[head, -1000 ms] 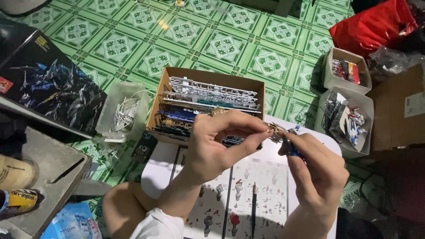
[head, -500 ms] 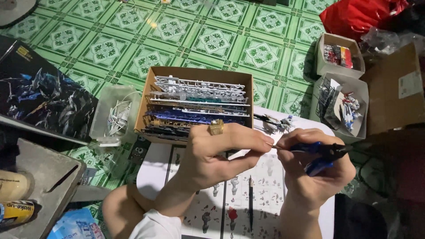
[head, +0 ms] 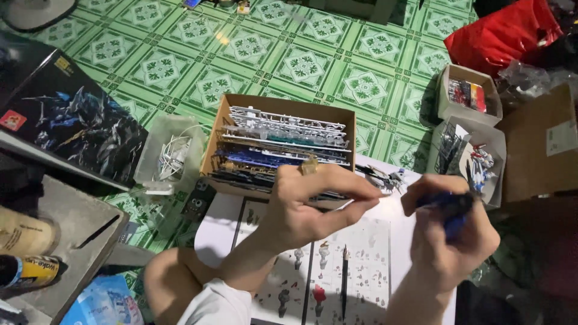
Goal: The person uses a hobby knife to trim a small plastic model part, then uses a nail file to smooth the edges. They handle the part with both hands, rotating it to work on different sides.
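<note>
My left hand (head: 313, 204) hovers over the white board, thumb and fingers pinched together near a small dark part; whether it holds anything I cannot tell. A gold ring sits on one finger. My right hand (head: 451, 232) is closed round blue-handled nippers (head: 453, 207), apart from the left hand by a small gap. Under both hands lies an open instruction sheet (head: 325, 265) with printed figures and a thin black tool (head: 344, 280) on it. Just beyond the left hand stands a cardboard box (head: 283, 108) packed with plastic part frames in white, blue and black.
A dark model-kit box lid (head: 72, 120) lies at left, a clear tub of scraps (head: 165, 156) beside the cardboard box. Two small boxes of parts (head: 469, 96) and a brown carton (head: 539, 144) stand at right. A red bag (head: 506, 30) is behind. My knee (head: 171, 286) is below.
My hands have drawn apart: the right hand with the nippers moved right and down. The view shifted slightly toward the floor.
</note>
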